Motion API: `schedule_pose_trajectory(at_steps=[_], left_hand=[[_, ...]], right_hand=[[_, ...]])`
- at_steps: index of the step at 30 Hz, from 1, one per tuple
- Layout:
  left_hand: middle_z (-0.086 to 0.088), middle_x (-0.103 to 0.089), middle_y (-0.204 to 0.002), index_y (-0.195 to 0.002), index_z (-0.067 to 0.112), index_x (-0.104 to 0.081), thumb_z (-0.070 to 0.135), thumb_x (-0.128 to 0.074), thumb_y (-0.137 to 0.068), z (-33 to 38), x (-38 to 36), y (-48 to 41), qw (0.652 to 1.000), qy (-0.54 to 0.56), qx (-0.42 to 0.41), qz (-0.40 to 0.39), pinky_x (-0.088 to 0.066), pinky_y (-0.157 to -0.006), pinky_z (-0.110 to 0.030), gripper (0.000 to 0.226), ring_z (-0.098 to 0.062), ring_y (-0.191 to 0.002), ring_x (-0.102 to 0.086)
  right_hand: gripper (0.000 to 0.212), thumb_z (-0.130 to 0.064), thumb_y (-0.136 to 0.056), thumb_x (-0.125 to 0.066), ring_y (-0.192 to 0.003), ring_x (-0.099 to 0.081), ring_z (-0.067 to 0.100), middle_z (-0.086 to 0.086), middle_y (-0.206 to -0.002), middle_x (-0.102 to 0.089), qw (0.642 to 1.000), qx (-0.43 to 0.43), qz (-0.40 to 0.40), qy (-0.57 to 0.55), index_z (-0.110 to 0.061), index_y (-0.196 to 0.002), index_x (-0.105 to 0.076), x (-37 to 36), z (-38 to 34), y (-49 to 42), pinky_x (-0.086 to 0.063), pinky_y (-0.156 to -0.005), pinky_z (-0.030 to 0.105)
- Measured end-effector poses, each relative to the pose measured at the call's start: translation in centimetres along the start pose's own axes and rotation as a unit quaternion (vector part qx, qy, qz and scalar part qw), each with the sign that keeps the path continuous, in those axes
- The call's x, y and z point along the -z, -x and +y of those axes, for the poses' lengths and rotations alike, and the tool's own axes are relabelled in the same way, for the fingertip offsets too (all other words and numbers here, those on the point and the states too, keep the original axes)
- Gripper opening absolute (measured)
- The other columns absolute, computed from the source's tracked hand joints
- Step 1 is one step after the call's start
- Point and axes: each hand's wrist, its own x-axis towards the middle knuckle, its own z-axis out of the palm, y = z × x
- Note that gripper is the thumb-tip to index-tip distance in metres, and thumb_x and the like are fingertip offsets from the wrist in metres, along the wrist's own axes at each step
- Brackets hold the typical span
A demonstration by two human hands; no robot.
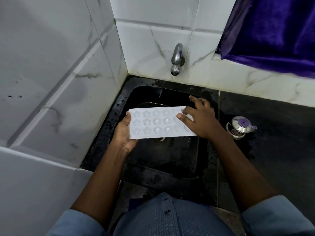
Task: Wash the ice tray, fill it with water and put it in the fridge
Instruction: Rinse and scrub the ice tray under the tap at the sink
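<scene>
The head view looks down on one white ice tray (158, 123), held level over one black sink (170, 160), apart from the basin floor and just above the drain (160, 138), which peeks out under its near edge. The tray carries three rows of moulds: the two columns at its left end are star-shaped and the ones further right are rounder. The right-most moulds lie under fingers, so the full count cannot be told. Two hands are on it. The left hand (125, 135) grasps the tray's left end, with the palm and fingers beneath and the thumb up along the short edge. The right hand (201, 120) is released, its fingers spread and fairly straight, with the thumb and one fingertip resting on the tray's right end and the other fingers reaching past its far edge. One chrome tap (177, 58) sticks out of the white marbled tile wall (153, 40) behind the sink, and no stream is seen at its spout. To the right, the black desk (281, 142) looks wet and bears one steel pot (240, 127) with a purple-knobbed lid. One purple curtain (272, 31) hangs at the upper right. Two blue sleeves and a blue buttoned shirt (170, 218) fill the bottom edge.
</scene>
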Motion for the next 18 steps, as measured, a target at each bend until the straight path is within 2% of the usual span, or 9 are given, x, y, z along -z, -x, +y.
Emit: schedule_pose_trajectory(at_steps=[5,10,14,18], left_hand=[[-0.018,-0.077,-0.123,-0.131,0.006,-0.066,0.052,-0.043,-0.11,-0.1,0.24,0.14,1.0,0.01,0.001,0.001,-0.066,-0.073,-0.046,0.056,-0.034,-0.105,-0.078],[-0.019,-0.075,-0.128,-0.133,0.006,-0.066,0.052,-0.043,-0.111,0.02,0.54,0.17,1.0,0.01,-0.001,0.004,-0.066,-0.077,-0.047,0.057,-0.035,-0.109,-0.077],[-0.017,-0.078,-0.121,-0.127,0.008,-0.069,0.052,-0.042,-0.111,-0.04,0.75,0.42,1.0,0.016,-0.001,0.003,-0.066,-0.072,-0.046,0.054,-0.033,-0.104,-0.079],[-0.017,-0.079,-0.119,-0.125,0.008,-0.07,0.052,-0.043,-0.111,-0.09,0.81,0.71,1.0,0.014,-0.004,0.002,-0.066,-0.071,-0.046,0.053,-0.033,-0.102,-0.079]], right_hand=[[0.064,-0.083,-0.091,-0.03,-0.155,-0.015,0.032,-0.002,-0.172,-0.023,1.0,0.002,-0.013,0.001,-0.042,-0.125,-0.065,0.09,0.01,0.04,-0.024,-0.115,0.062],[0.063,-0.083,-0.091,-0.03,-0.155,-0.014,0.03,-0.003,-0.172,-0.024,1.0,0.01,-0.014,-0.004,-0.042,-0.122,-0.065,0.08,-0.18,0.11,-0.023,-0.115,0.06],[0.063,-0.083,-0.09,-0.029,-0.155,-0.012,0.028,-0.004,-0.172,-0.022,0.999,0.008,-0.029,-0.016,-0.041,-0.124,-0.062,0.18,-0.35,0.27,-0.021,-0.116,0.06],[0.057,-0.078,-0.092,-0.033,-0.154,-0.016,0.031,-0.001,-0.171,-0.023,1.0,0.025,0.014,-0.013,-0.038,-0.124,-0.058,0.41,-0.99,0.51,-0.024,-0.114,0.06]])
